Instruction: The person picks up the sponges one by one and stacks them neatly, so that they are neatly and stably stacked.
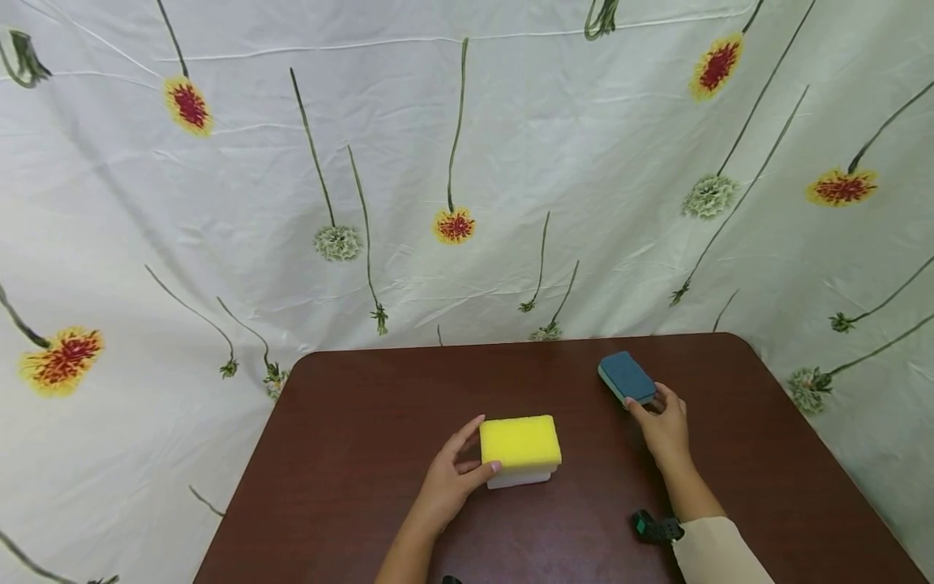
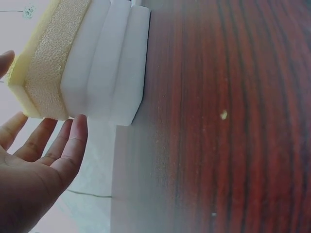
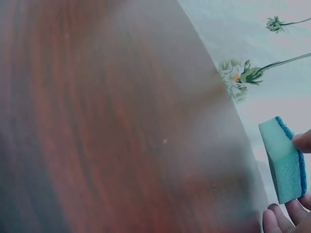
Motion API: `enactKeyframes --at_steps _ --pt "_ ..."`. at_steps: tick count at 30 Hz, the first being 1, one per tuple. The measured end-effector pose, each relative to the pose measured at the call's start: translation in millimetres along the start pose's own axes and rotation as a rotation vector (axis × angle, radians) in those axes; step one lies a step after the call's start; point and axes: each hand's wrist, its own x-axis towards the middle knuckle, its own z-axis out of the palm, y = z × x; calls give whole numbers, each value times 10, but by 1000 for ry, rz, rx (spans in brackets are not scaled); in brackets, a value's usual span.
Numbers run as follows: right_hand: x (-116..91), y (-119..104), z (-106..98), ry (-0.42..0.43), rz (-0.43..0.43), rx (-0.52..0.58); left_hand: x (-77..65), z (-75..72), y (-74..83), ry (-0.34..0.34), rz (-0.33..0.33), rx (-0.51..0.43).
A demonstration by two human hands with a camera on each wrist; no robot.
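A stack of sponges stands on the table, a yellow sponge (image 1: 520, 440) on top and several white sponge blocks (image 2: 104, 63) beneath. My left hand (image 1: 447, 484) holds the stack at its left end, with the thumb at the near side and the fingertips along the yellow and upper white layers. To the right and farther back, my right hand (image 1: 667, 427) pinches a sponge with a dark blue scouring face (image 1: 627, 377) and a light green foam body (image 3: 284, 162). It is held by its near end, blue face up, over the table.
The dark reddish-brown table (image 1: 365, 478) has rounded far corners. Behind and beside it hangs a white cloth (image 1: 241, 178) printed with flowers. A black strap with a small device (image 1: 653, 527) is at my right wrist, by the light sleeve (image 1: 718, 551).
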Motion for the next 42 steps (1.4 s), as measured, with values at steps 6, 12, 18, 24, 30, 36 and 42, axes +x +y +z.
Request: enactKeyframes --at_steps 6,12,18,24,30,36,42 --pt "-46 -71 -34 -44 -4 91 16 5 -3 4 9 1" --pt "-141 -180 -39 -97 -37 154 28 12 -12 1 15 -3" --pt "-271 -296 -27 -130 -78 170 46 8 -29 4 12 4" --pt "-406 -422 23 -151 -119 191 71 5 -22 9 14 26" --pt "-507 -496 59 -194 -140 226 94 7 -12 4 19 29" --pt "-623 -550 103 -237 -212 260 93 18 -1 17 36 34" --pt "-721 -587 160 -272 -295 276 92 27 -1 34 48 39"
